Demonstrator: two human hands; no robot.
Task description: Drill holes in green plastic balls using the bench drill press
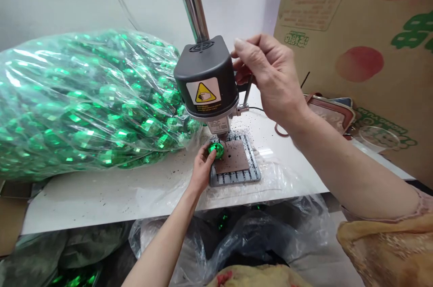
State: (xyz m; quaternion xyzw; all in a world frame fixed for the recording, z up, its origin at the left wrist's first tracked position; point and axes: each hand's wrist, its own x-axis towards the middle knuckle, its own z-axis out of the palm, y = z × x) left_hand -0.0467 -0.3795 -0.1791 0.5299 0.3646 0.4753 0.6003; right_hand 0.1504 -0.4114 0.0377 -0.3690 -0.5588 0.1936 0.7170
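Observation:
My left hand is closed on a shiny green faceted ball, with the thumb on its near side. The ball is over the left edge of a brown square board on the slotted metal base of a small bench drill press. Above it hangs the black motor housing with a yellow warning label, carried on a steel column. To the right of the housing, my right hand has its fingers curled at the top of the press's metal lever. The lever's upper end is hidden by the hand.
A big clear bag of green faceted balls lies on the left of the white table. Dark shavings litter the tabletop. A large printed carton stands at right, behind a brown purse and a clear lid. Plastic sheeting hangs below the front edge.

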